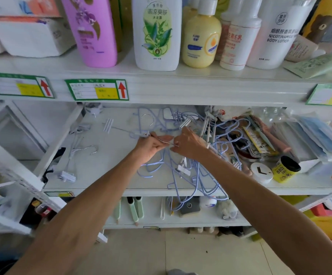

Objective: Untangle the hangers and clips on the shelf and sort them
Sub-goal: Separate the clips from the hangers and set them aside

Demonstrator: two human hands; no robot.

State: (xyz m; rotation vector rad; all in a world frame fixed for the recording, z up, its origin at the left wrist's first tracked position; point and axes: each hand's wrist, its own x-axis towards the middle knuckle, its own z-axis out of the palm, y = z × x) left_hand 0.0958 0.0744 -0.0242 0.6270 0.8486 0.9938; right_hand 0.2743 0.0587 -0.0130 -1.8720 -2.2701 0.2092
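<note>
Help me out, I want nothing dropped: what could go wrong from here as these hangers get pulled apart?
1. The blue hanger tangle droops over the front edge of the shelf; a tug could drag it to the floor.
2. Its loops reach into clutter on the right, so the yellow jar may get knocked.
3. The left hand and right hand pinch a thin metal wire that might spring free and poke.

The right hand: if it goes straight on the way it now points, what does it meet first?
Probably the left hand. The right hand points leftward at it, and both pinch one thin wire between them, almost touching. Depth is hard to judge from this single view.
</note>
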